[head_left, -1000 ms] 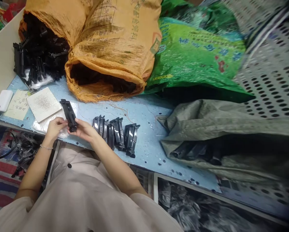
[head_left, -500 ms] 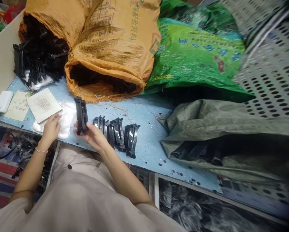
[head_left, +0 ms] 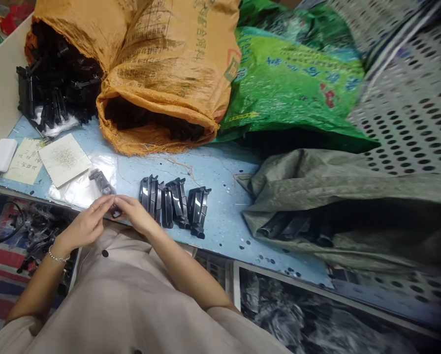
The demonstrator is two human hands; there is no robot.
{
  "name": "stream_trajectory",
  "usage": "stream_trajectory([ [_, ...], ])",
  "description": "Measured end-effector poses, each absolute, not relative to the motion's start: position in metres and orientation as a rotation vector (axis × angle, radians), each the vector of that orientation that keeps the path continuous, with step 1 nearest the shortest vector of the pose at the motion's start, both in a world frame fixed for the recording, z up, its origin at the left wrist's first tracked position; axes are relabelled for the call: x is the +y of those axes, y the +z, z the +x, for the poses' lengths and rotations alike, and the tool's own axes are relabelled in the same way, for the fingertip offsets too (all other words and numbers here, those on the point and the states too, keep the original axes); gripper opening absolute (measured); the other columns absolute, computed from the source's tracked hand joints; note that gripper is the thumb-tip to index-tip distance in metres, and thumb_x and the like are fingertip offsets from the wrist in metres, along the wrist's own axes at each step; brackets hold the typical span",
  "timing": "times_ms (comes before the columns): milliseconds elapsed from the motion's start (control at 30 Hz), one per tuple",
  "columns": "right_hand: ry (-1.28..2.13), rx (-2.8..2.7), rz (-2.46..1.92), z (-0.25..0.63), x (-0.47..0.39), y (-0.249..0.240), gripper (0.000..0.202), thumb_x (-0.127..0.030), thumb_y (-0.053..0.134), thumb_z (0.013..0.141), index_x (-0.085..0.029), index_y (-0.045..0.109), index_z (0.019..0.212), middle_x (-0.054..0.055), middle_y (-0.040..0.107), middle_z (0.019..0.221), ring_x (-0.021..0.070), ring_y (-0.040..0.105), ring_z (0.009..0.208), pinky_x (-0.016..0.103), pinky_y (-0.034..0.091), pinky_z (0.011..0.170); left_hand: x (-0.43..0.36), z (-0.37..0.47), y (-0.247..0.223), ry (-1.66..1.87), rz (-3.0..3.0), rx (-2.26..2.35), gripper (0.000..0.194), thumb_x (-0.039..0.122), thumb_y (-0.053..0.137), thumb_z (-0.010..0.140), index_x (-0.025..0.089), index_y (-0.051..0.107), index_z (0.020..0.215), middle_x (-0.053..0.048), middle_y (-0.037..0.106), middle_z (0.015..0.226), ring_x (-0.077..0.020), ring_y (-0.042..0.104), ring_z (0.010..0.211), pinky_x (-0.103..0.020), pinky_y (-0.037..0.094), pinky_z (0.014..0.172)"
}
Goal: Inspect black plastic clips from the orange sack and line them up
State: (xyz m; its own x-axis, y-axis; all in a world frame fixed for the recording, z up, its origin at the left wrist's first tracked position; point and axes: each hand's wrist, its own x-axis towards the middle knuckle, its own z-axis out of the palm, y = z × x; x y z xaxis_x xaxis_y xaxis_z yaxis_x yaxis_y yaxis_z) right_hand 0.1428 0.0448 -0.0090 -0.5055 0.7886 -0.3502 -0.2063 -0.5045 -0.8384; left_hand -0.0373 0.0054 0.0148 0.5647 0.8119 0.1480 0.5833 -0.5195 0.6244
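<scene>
A black plastic part (head_left: 101,181) lies tilted between my hands at the table's front edge, over some clear plastic bags (head_left: 80,189). My left hand (head_left: 85,223) is closed on its lower end, fingertips pinched together. Against those fingertips, my right hand (head_left: 134,214) also pinches the lower end of the part. Just right of my right hand, several black parts (head_left: 176,201) stand side by side in a row on the blue table (head_left: 224,196). A square pad (head_left: 64,160) with small specks on it lies behind the bags.
At the back are an orange sack (head_left: 172,59) and a green sack (head_left: 294,83). Black parts (head_left: 54,98) spill from another orange sack at back left. A grey-green sack (head_left: 301,172) lies right. A white device (head_left: 2,155) sits beside a written note (head_left: 24,160).
The black part has moved left and down, from upright in my right hand to tilted between both hands. My left hand has left the pad's edge and come right to meet my right hand.
</scene>
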Motion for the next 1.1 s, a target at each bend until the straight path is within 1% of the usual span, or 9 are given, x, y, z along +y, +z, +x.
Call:
stream_trajectory([
  [200, 1.744, -1.804, -0.692, 0.165, 0.039, 0.018, 0.036, -0.028, 0.056, 0.096, -0.023, 0.065, 0.131, 0.008, 0.070, 0.121, 0.0230, 0.065, 0.113, 0.042, 0.050, 0.104, -0.026, -0.086, 0.062, 0.698, 2.079, 1.469, 0.052, 0.025, 0.064, 0.087, 0.039, 0.061, 0.137, -0.004, 0.062, 0.140, -0.0273, 0.062, 0.127, -0.043, 0.050, 0.112],
  [333, 0.948, -2.203, -1.160, 0.215, 0.083, 0.010, 0.048, -0.004, 0.041, 0.094, -0.022, 0.066, 0.131, 0.014, 0.055, 0.146, 0.0299, 0.043, 0.143, 0.056, 0.032, 0.118, -0.057, -0.166, 0.084, 0.455, 1.824, 1.613, 0.039, 0.041, 0.067, 0.083, 0.045, 0.070, 0.121, 0.001, 0.066, 0.135, -0.0268, 0.062, 0.126, -0.041, 0.052, 0.109],
  [433, 0.666, -2.502, -1.274, 0.235, 0.115, -0.003, 0.043, 0.001, 0.045, 0.090, -0.020, 0.074, 0.114, 0.016, 0.059, 0.142, 0.0344, 0.037, 0.148, 0.061, 0.029, 0.118, -0.050, -0.212, 0.037, 0.297, 1.665, 1.766, 0.035, 0.047, 0.068, 0.072, 0.033, 0.078, 0.102, -0.006, 0.073, 0.120, -0.0303, 0.068, 0.115, -0.044, 0.053, 0.104],
  [567, 0.585, -2.681, -1.134, 0.240, 0.126, -0.002, 0.036, -0.006, 0.048, 0.093, -0.023, 0.073, 0.114, 0.013, 0.067, 0.126, 0.0287, 0.055, 0.132, 0.045, 0.043, 0.109, -0.025, -0.228, -0.042, 0.136, 1.461, 2.066, 0.027, 0.042, 0.076, 0.051, 0.023, 0.073, 0.070, -0.010, 0.078, 0.091, -0.0342, 0.072, 0.094, -0.044, 0.056, 0.091],
  [633, 0.625, -2.643, -1.187, 0.242, 0.122, 0.004, 0.034, -0.013, 0.050, 0.095, -0.021, 0.070, 0.121, 0.014, 0.068, 0.122, 0.0274, 0.063, 0.117, 0.039, 0.050, 0.097, -0.018, -0.213, -0.053, 0.161, 1.359, 2.036, 0.027, 0.042, 0.078, 0.052, 0.022, 0.072, 0.070, -0.008, 0.076, 0.077, -0.0296, 0.072, 0.077, -0.038, 0.057, 0.075],
  [733, 0.842, -2.394, -1.281, 0.239, 0.114, 0.005, 0.032, -0.025, 0.054, 0.096, -0.018, 0.068, 0.124, 0.014, 0.070, 0.114, 0.0273, 0.065, 0.102, 0.038, 0.051, 0.089, -0.010, -0.162, -0.039, 0.333, 1.247, 1.761, 0.031, 0.051, 0.072, 0.071, 0.021, 0.074, 0.081, -0.005, 0.070, 0.065, -0.0221, 0.065, 0.058, -0.031, 0.051, 0.057],
  [833, 1.240, -1.963, -1.232, 0.223, 0.106, -0.003, 0.028, -0.036, 0.059, 0.093, -0.021, 0.072, 0.113, 0.007, 0.073, 0.100, 0.0239, 0.065, 0.091, 0.036, 0.051, 0.085, 0.012, -0.093, -0.023, 0.740, 1.409, 1.710, 0.029, 0.048, 0.065, 0.085, 0.021, 0.073, 0.086, -0.007, 0.069, 0.076, -0.0217, 0.065, 0.071, -0.033, 0.053, 0.068],
  [933, 1.619, -1.525, -1.134, 0.203, 0.097, -0.013, 0.029, -0.040, 0.064, 0.089, -0.019, 0.074, 0.107, 0.003, 0.073, 0.089, 0.0192, 0.065, 0.080, 0.032, 0.051, 0.076, 0.044, -0.051, -0.028, 0.972, 1.666, 1.870, 0.015, 0.035, 0.071, 0.080, 0.020, 0.072, 0.082, -0.010, 0.067, 0.093, -0.0251, 0.063, 0.092, -0.037, 0.051, 0.086],
  [1100, 2.037, -1.004, -0.983, 0.181, 0.087, -0.018, 0.034, -0.044, 0.078, 0.079, -0.015, 0.075, 0.098, 0.005, 0.074, 0.079, 0.0162, 0.067, 0.071, 0.026, 0.052, 0.064, 0.072, -0.064, -0.046, 1.094, 1.205, 1.720, 0.017, 0.035, 0.074, 0.075, 0.018, 0.069, 0.073, -0.001, 0.061, 0.070, -0.0155, 0.054, 0.064, -0.028, 0.044, 0.063],
])
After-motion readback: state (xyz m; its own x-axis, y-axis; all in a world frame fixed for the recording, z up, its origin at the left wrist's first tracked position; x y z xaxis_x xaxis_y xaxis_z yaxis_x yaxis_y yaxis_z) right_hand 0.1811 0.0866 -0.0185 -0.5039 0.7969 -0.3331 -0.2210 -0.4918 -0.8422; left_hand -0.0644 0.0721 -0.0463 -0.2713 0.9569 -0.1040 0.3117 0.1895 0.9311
